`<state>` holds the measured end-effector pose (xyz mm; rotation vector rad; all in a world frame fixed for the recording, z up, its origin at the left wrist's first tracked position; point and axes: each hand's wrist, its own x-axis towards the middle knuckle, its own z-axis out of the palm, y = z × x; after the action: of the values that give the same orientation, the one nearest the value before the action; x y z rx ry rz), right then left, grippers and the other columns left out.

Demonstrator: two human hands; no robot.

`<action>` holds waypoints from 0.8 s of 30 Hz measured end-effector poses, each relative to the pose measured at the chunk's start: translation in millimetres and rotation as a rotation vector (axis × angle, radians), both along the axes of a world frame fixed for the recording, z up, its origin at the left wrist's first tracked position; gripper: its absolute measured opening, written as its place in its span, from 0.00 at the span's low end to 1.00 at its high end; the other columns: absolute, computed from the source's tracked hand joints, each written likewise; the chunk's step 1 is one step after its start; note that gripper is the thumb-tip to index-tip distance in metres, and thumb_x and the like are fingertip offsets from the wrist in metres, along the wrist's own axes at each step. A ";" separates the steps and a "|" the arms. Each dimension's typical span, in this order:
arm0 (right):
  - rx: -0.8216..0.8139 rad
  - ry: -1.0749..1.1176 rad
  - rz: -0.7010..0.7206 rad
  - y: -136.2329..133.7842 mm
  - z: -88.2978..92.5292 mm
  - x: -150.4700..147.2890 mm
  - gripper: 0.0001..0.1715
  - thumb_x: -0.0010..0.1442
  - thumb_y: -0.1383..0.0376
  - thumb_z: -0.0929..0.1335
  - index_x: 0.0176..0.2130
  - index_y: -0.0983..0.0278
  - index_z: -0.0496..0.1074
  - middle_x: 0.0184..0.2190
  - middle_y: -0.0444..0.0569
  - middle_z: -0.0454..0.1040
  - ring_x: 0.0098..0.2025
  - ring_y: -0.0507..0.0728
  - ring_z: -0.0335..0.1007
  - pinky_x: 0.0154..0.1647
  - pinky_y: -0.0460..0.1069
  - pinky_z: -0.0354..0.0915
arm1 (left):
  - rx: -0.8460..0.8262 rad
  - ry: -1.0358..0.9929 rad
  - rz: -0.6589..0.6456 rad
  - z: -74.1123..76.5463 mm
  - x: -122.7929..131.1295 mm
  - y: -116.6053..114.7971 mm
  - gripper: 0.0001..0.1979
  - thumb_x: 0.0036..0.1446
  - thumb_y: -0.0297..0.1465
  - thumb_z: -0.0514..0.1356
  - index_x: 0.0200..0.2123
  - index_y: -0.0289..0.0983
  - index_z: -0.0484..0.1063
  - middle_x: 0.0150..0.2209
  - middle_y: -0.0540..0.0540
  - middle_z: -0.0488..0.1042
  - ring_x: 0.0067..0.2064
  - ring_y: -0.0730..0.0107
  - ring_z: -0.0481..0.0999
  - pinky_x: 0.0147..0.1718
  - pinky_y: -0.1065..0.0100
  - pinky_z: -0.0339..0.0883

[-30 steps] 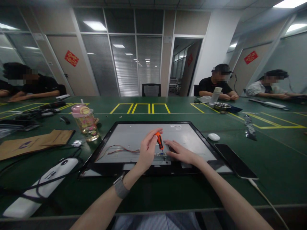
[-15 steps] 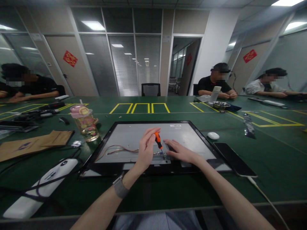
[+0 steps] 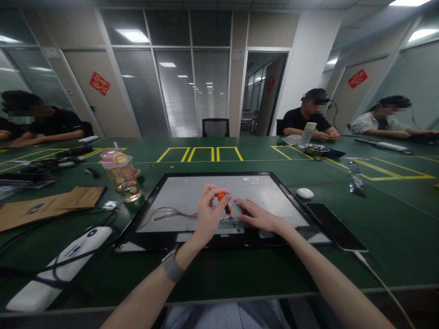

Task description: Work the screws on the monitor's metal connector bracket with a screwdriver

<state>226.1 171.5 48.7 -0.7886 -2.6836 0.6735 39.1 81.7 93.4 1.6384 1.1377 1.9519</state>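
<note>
Head view: left hand [image 3: 210, 211] is pinching the driver [image 3: 227, 209] thumb-to-fingers, shank end pointing to 5 o'clock over the panel [image 3: 262, 193]. Right hand [image 3: 258, 215] is resting on the panel at the driver's 4 o'clock, fingers slightly spread. Phone [image 3: 336, 227] is lying at the panel's 3 o'clock.

Green surface [image 3: 240, 276] beneath hands [image 3: 259, 217]; yellow lines [image 3: 219, 155] beyond. Farther ahead: black chair [image 3: 216, 128], glazed partition [image 3: 137, 100] with blinds [image 3: 178, 103]. Ahead-left, door [image 3: 84, 91]; ahead-right, open doorway [image 3: 251, 105]. Ceiling light [image 3: 409, 2] lit, high right of hands.
</note>
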 end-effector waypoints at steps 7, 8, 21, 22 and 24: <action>0.003 -0.013 -0.026 -0.6 0.2 0.1 0.32 0.65 0.50 0.59 0.62 0.61 0.56 0.63 0.54 0.57 0.64 0.64 0.51 0.66 0.63 0.44 | -0.053 -0.051 -0.088 3.3 0.3 -4.1 0.13 0.64 0.33 0.51 0.45 0.38 0.72 0.36 0.46 0.71 0.38 0.70 0.72 0.40 0.68 0.66; 0.004 -0.013 -0.028 -0.6 0.1 0.0 0.32 0.66 0.50 0.59 0.62 0.62 0.56 0.63 0.55 0.57 0.65 0.64 0.51 0.66 0.63 0.44 | -0.061 -0.077 -0.114 2.6 0.1 -3.8 0.14 0.65 0.33 0.49 0.47 0.37 0.71 0.36 0.45 0.72 0.39 0.69 0.73 0.42 0.67 0.66; -0.002 0.005 -0.006 -0.6 0.0 1.1 0.32 0.66 0.50 0.59 0.62 0.63 0.56 0.63 0.54 0.58 0.65 0.64 0.50 0.67 0.62 0.40 | -0.059 -0.048 -0.060 2.1 -0.6 -2.2 0.12 0.61 0.35 0.55 0.44 0.38 0.74 0.35 0.47 0.68 0.35 0.72 0.70 0.37 0.70 0.67; 0.000 0.007 -0.007 -0.2 -0.4 1.1 0.32 0.66 0.50 0.59 0.62 0.63 0.57 0.63 0.54 0.58 0.65 0.64 0.51 0.67 0.62 0.40 | -0.062 -0.088 -0.083 1.7 -0.6 -1.8 0.13 0.62 0.35 0.54 0.46 0.38 0.71 0.36 0.46 0.69 0.36 0.71 0.71 0.38 0.69 0.67; 0.007 0.008 -0.004 0.6 -1.3 0.8 0.31 0.66 0.51 0.60 0.62 0.63 0.57 0.63 0.55 0.58 0.64 0.64 0.52 0.67 0.63 0.40 | -0.066 -0.157 -0.125 0.9 -1.1 -0.8 0.13 0.64 0.35 0.51 0.46 0.36 0.69 0.36 0.45 0.72 0.38 0.69 0.73 0.41 0.67 0.67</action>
<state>226.9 172.0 47.4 -0.7875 -2.6755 0.6642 38.0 81.0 94.3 1.4583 1.0047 1.9054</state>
